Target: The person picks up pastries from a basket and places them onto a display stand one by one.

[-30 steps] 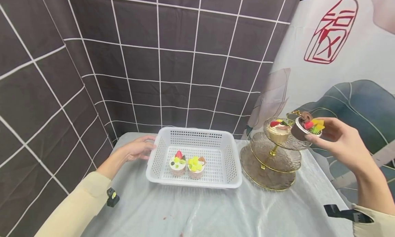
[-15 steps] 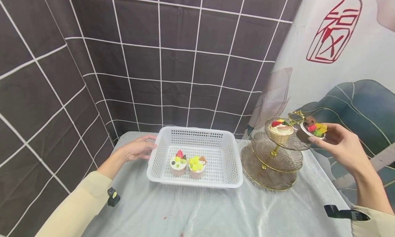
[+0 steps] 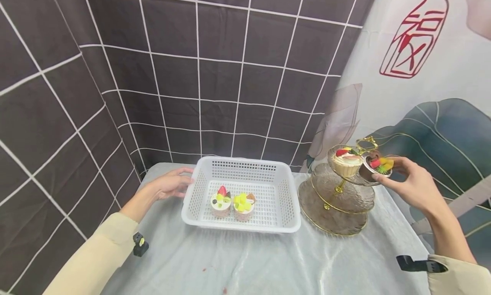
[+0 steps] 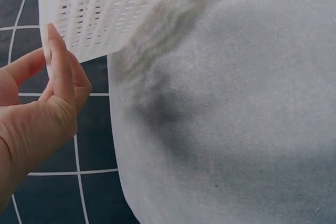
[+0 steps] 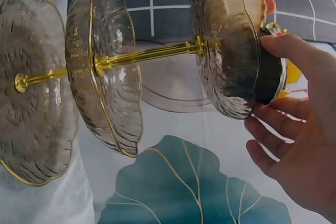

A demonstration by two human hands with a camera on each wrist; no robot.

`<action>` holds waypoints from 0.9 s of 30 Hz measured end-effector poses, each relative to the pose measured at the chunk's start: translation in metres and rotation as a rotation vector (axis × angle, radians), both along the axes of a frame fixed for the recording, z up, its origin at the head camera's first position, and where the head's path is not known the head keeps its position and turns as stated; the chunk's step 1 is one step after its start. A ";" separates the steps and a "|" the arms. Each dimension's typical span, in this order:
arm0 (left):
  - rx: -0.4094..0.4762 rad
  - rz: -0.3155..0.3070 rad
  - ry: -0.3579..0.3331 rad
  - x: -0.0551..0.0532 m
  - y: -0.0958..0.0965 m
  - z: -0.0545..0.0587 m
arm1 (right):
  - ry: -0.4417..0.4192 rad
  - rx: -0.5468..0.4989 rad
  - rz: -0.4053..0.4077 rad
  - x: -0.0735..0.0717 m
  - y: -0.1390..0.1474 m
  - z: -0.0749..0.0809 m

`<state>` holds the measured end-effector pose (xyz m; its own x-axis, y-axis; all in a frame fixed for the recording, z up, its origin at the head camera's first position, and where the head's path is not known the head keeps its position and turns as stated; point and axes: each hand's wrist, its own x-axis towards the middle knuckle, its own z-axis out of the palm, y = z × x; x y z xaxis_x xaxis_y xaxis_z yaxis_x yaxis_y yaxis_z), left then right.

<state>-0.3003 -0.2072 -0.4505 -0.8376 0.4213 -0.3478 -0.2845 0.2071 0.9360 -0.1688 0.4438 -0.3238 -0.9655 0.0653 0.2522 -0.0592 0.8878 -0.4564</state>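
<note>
My right hand [image 3: 416, 186] holds a dark chocolate cupcake [image 3: 367, 171], topped with fruit and chocolate, between thumb and fingers. In the right wrist view the cupcake's dark cup [image 5: 270, 74] is upright against the stand's top plate [image 5: 223, 45]; whether it bears its weight there I cannot tell. Beside it on that plate sits a cream cupcake [image 3: 346, 163] in a pale cup. My left hand [image 3: 172, 184] is at the left rim of a white plastic basket [image 3: 285, 201], and the left wrist view has its thumb and fingers on either side of the rim [image 4: 44, 3].
Two fruit-topped cupcakes, one with a strawberry [image 3: 221, 203] and one with yellow cubes [image 3: 244, 207], sit inside the basket. The three-tier glass stand [image 3: 333, 220] is just right of the basket. A dark grid-patterned cloth [image 3: 215, 82] hangs behind the table [image 3: 276, 261].
My right hand first drew the chocolate cupcake slightly right and down, then moved it left, beside the cream cupcake on the top plate. My left hand stays at the basket rim.
</note>
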 end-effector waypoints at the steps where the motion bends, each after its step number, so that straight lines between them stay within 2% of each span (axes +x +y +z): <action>1: -0.001 0.003 -0.004 0.000 0.000 0.000 | -0.004 0.009 0.001 0.000 0.000 0.000; 18: 0.018 -0.010 -0.004 -0.003 0.000 -0.003 | 0.029 0.089 -0.052 0.002 -0.008 0.004; 23: 0.023 -0.003 -0.015 -0.003 0.000 -0.003 | 0.051 0.092 -0.106 0.003 -0.013 0.006; 27: 0.025 -0.003 -0.016 -0.002 -0.001 -0.003 | 0.032 0.091 -0.124 0.002 -0.015 0.006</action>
